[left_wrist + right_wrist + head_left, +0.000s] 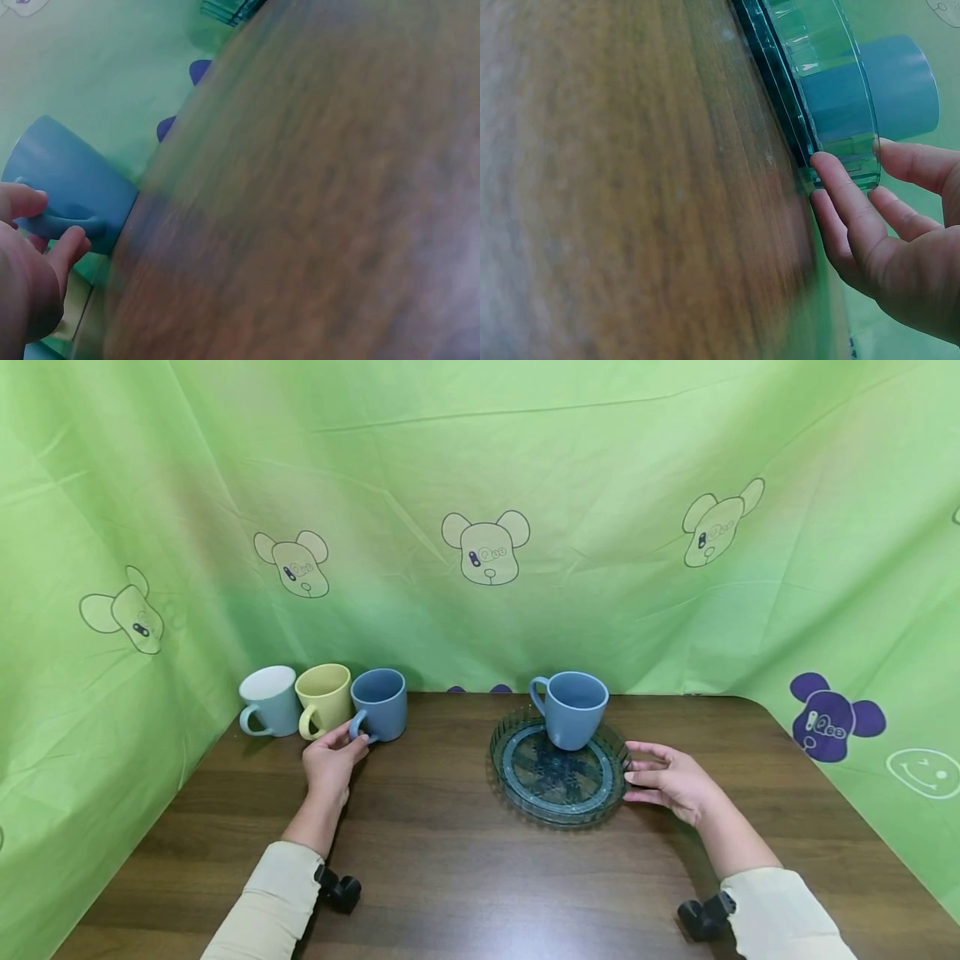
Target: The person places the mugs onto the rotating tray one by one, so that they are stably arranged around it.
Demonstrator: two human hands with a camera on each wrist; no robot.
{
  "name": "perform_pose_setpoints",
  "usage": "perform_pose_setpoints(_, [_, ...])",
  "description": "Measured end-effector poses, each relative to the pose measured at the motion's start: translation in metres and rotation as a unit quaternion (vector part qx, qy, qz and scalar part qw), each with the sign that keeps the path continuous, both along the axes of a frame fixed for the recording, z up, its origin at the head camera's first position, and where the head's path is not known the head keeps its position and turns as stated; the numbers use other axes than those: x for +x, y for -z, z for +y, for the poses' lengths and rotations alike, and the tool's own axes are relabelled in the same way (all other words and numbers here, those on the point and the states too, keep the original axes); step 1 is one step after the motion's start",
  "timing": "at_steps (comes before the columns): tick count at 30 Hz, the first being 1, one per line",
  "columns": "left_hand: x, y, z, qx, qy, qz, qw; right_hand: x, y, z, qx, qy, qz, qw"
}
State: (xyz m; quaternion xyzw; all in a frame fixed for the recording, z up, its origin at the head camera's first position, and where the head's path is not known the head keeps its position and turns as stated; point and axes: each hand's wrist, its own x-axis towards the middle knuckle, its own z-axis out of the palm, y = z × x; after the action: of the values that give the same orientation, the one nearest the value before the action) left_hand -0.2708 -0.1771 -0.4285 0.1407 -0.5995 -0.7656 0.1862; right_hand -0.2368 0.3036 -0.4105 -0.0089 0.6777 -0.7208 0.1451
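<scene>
At the left, my left hand (330,764) pinches the handle of a blue mug (384,702), the rightmost of three mugs in a row. The left wrist view shows thumb and fingers on either side of that handle (64,226). A second blue mug (574,714) stands upright inside a round, clear green-tinted tray (555,817) with a ribbed wall, its handle turned left. My right hand (670,781) is at the tray's right side. Its fingers (847,195) are extended, with fingertips right at the wall and lower edge.
A yellow mug (326,693) stands beside the held mug, and a light blue mug with a white inside (272,706) is farther left. Everything stands on a brown wooden table (450,860). A green printed cloth (390,468) hangs behind and at both sides.
</scene>
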Motion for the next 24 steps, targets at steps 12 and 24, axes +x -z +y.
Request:
perform_pose_setpoints(12, [-0.0063, 0.0060, -0.0051, 0.106, -0.057, 0.040, 0.9919, 0.0015, 0.0009, -0.0002, -0.002, 0.001, 0.004, 1.000])
perform_pose_setpoints(24, [-0.0077, 0.0036, -0.0055, 0.107, -0.049, 0.047, 0.9918, 0.0015, 0.0006, -0.0007, -0.003, 0.001, 0.001, 1.000])
